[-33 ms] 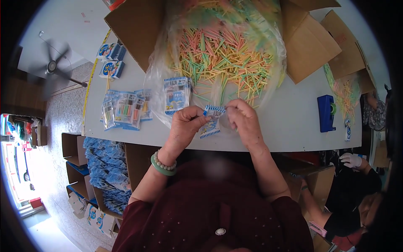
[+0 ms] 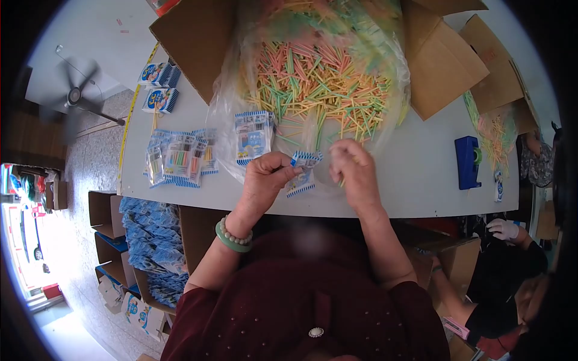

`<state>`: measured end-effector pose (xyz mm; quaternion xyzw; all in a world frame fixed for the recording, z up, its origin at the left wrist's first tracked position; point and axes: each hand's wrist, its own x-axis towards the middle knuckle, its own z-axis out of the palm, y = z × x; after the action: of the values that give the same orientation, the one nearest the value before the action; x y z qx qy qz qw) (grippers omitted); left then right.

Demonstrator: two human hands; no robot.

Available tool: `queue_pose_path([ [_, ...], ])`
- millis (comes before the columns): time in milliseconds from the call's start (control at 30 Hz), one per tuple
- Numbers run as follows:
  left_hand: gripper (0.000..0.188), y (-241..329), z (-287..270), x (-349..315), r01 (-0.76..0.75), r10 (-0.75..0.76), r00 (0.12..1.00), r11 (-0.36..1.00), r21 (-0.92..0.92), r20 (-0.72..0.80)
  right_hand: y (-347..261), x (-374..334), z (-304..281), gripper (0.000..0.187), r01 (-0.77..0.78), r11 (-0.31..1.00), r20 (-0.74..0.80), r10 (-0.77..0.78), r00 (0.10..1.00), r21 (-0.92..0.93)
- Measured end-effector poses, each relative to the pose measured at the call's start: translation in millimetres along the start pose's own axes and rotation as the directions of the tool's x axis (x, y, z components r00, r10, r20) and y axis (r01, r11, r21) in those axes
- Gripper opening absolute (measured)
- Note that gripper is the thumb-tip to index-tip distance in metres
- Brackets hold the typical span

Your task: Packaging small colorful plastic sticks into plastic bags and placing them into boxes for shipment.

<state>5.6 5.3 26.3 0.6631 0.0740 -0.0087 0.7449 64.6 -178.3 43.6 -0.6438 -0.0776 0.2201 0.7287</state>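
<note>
The left hand (image 2: 265, 174) pinches a small blue-and-white packet (image 2: 303, 171) just above the tabletop (image 2: 415, 174); the right hand (image 2: 352, 168) is closed on thin sticks (image 2: 343, 180) at its mouth. The sticks could splay and miss the narrow opening, or scatter. The near edge lies just below both wrists; open room lies to the right.

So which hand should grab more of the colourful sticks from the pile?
Probably the right hand. It sits at the near edge of the stick pile and already pinches a few sticks. The left hand is busy holding the small blue-and-white packet.
</note>
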Motion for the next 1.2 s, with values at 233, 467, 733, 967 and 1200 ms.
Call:
queue_pose_path([
  [233,0.006,8.5,12.9,-1.5,-0.227,0.242,0.969,0.947,0.227,-0.039,-48.4,2.2,35.0,0.017,0.387,0.859,-0.251,-0.314,0.915,0.335],
  [467,0.005,11.2,19.9,-4.1,-0.206,0.209,0.978,0.946,0.250,0.016,-34.2,8.1,39.8,0.019,0.592,0.794,-0.238,-0.555,0.797,0.134],
  [733,0.006,10.1,26.7,-6.3,-0.110,0.106,0.993,0.991,0.071,0.049,-15.0,5.0,29.5,0.018,0.701,0.652,-0.060,-0.743,0.666,-0.289],
  [967,0.003,5.5,21.2,-8.1,0.102,-0.094,0.991,0.991,-0.090,0.092,-7.3,-1.9,15.7,0.022,0.517,0.827,-0.127,-0.550,0.825,-0.221],
  [1200,0.004,-6.1,22.4,-7.8,-0.046,0.036,0.991,0.996,0.071,0.132,-19.6,-2.4,21.6,0.027,0.398,0.913,-0.322,-0.351,0.879,0.091],
])
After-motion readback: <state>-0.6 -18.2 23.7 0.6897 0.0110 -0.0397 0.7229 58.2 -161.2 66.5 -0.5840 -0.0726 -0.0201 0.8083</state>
